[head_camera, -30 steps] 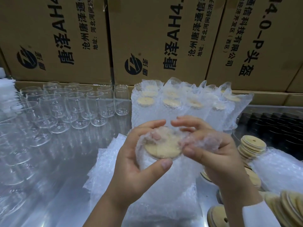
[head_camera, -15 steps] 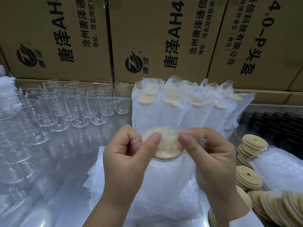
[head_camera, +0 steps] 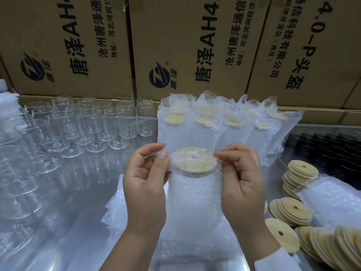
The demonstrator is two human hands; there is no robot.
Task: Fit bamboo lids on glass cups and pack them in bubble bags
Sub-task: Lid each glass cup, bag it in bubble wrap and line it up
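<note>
Left hand [head_camera: 145,189] and right hand [head_camera: 242,184] each pinch the bag [head_camera: 193,204] top beside the lid [head_camera: 194,162] on the bagged cup, above the worktop [head_camera: 82,222].

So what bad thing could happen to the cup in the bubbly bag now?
The left hand and right hand pinch the filled bubble bag only near its top, beside the bamboo lid. If the fingers slip on the plastic, it could drop. Swinging it left might knock the bare glass cups. Pushing it forward might topple the packed cups standing just behind.
</note>
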